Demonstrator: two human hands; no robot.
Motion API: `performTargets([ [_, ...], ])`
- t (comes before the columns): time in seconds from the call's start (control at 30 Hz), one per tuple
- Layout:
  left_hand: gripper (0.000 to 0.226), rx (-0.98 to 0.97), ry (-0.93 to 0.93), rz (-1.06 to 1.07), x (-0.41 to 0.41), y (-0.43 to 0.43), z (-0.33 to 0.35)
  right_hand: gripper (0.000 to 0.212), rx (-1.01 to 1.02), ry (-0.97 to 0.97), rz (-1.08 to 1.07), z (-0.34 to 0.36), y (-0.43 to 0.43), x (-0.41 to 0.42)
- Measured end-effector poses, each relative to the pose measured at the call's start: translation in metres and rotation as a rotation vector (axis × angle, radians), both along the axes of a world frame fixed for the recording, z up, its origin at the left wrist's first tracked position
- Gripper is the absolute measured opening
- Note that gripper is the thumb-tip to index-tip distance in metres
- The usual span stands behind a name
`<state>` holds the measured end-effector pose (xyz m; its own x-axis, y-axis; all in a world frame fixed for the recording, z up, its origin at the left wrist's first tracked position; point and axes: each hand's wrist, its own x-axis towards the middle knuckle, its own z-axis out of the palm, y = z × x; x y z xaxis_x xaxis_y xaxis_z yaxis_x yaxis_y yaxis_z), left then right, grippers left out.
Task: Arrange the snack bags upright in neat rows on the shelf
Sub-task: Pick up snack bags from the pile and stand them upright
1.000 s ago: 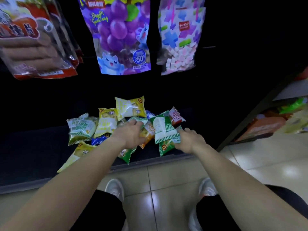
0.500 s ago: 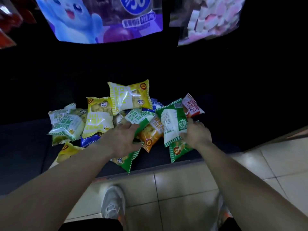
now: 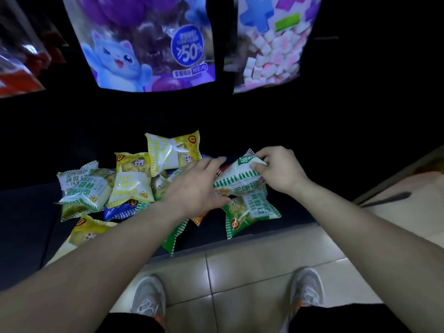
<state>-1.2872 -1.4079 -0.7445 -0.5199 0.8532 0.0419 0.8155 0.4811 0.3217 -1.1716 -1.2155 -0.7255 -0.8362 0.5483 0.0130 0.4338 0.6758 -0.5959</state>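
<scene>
**Readable print on the packaging**

The purple hanging bag [image 3: 149,44] carries a blue round badge reading ">50%". A green-and-white snack bag [image 3: 252,207] shows "199", seen upside down. Chinese characters on the other bags are too small to make out.

A shop aisle. Large sealed candy bags [image 3: 149,42] hang in a row above a dark low shelf [image 3: 24,212] heaped with small snack packets [image 3: 134,181]. Glossy floor tiles [image 3: 252,272] run alongside.
</scene>
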Motion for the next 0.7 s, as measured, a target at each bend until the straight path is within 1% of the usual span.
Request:
performTargets([
  [0.07, 0.093, 0.039, 0.043, -0.047, 0.002, 0.002, 0.0, 0.019, -0.103, 0.03, 0.007, 0.004, -0.007, 0.005],
  [0.13, 0.088, 0.025, 0.099, -0.07, 0.005, 0.004, 0.0, 0.015, -0.203, 0.039, 0.004, 0.007, -0.014, 0.01],
  [0.2, 0.082, 0.028, 0.138, -0.063, 0.005, 0.008, -0.001, 0.015, -0.248, 0.037, -0.011, 0.005, -0.017, 0.01],
  [0.23, 0.077, 0.024, 0.14, -0.059, 0.003, 0.009, 0.0, 0.017, -0.237, 0.012, -0.006, 0.005, -0.017, 0.008],
  [0.3, 0.07, 0.026, 0.094, -0.029, 0.0, 0.011, 0.0, 0.03, -0.13, -0.061, 0.036, 0.007, -0.011, 0.008],
  [0.37, 0.068, 0.02, 0.02, 0.001, 0.0, 0.011, 0.003, 0.044, 0.007, -0.079, 0.119, 0.01, -0.004, 0.012],
  [0.4, 0.068, 0.016, -0.011, 0.002, -0.002, 0.011, 0.002, 0.052, 0.038, -0.078, 0.172, 0.011, -0.001, 0.013],
  [0.47, 0.066, 0.015, -0.06, 0.003, -0.004, 0.011, 0.001, 0.069, 0.037, -0.101, 0.272, 0.012, 0.002, 0.016],
  [0.5, 0.065, 0.015, -0.101, 0.006, -0.006, 0.012, 0.002, 0.074, 0.055, -0.128, 0.311, 0.011, 0.001, 0.016],
  [0.53, 0.065, 0.021, -0.152, 0.005, -0.007, 0.013, 0.002, 0.073, 0.084, -0.151, 0.339, 0.01, 0.001, 0.017],
  [0.57, 0.066, 0.026, -0.203, 0.0, -0.008, 0.015, 0.002, 0.068, 0.101, -0.161, 0.355, 0.008, 0.002, 0.016],
  [0.63, 0.068, 0.026, -0.296, -0.024, -0.008, 0.018, 0.002, 0.056, 0.084, -0.159, 0.367, 0.004, 0.005, 0.014],
  [0.7, 0.07, 0.025, -0.378, -0.033, -0.008, 0.022, 0.002, 0.048, 0.055, -0.149, 0.355, 0.003, 0.011, 0.013],
])
